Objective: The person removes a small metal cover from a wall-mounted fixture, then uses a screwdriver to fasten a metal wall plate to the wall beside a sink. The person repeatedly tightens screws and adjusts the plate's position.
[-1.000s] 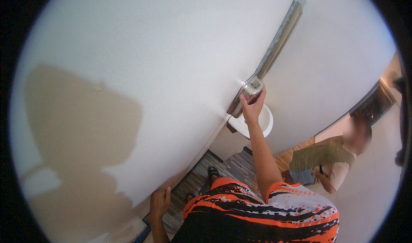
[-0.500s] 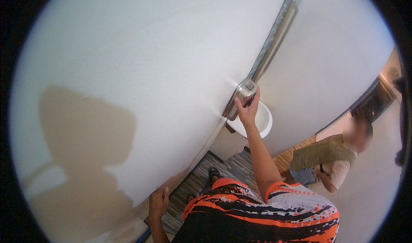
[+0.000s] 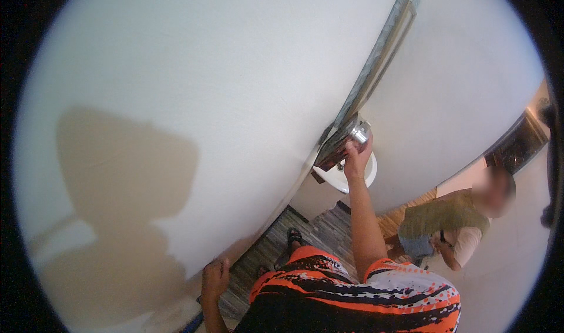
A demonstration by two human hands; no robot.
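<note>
Right hand [image 3: 356, 162] holds metallic case [image 3: 337, 148], long axis apparently slanting up-right.

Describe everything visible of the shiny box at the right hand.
The shiny box looks like polished metal: a dark, reflective broad face with reddish tones, and a bright silver, rounded-looking part on its right. It sits slanted beside the white wall, partly overlapping the washbasin in view. The right hand grips its right side. Whether it is attached to the wall, and what it contains, can't be told.
</note>
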